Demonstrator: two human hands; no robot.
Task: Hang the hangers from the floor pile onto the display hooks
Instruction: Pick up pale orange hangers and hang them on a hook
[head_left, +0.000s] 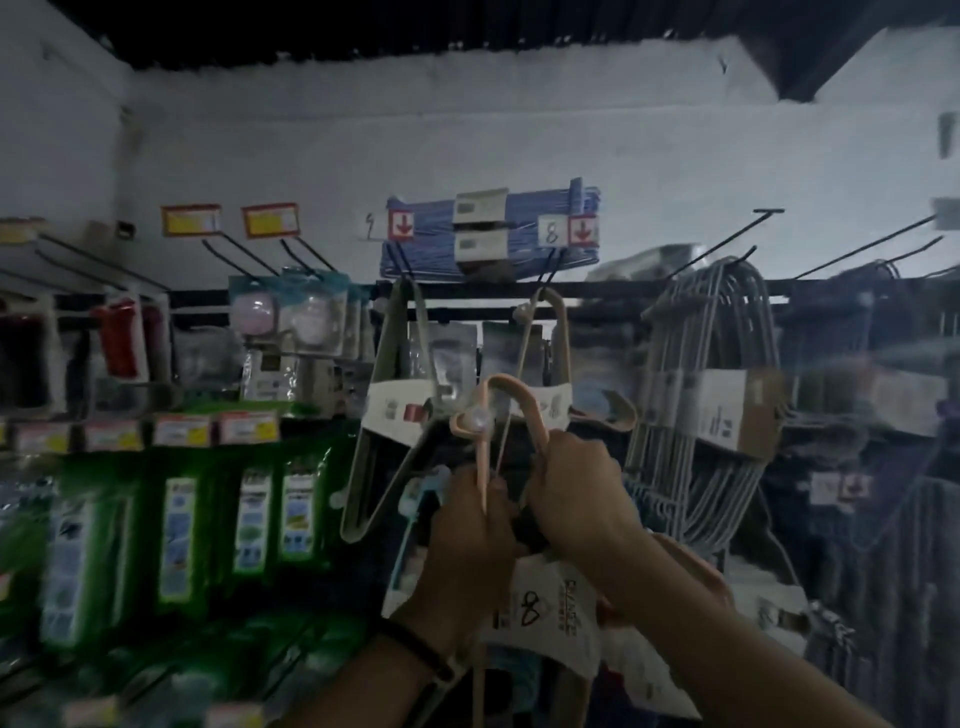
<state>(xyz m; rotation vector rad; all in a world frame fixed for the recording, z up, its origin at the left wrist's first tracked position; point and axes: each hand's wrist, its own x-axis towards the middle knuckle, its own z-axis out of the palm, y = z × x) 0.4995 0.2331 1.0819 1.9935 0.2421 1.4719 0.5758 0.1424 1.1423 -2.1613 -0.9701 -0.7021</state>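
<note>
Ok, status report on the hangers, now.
Both hands, left and right, gripping pink hanger pack. Not yet hooked. Target hook already carries a beige pack.

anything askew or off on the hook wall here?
Two things, both mild. The beige hanger pack on its display hook hangs tilted, lower end swung left, unlike the grey hanger bundle. The blue hanger stack lies flat on top of the rack instead of hanging. Both hands grip a pink hanger pack. Blurry frame.

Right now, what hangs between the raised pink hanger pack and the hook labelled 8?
In the head view, one beige hanger pack already hangs from that hook, directly above the pink pack's hook held by both hands.
</note>
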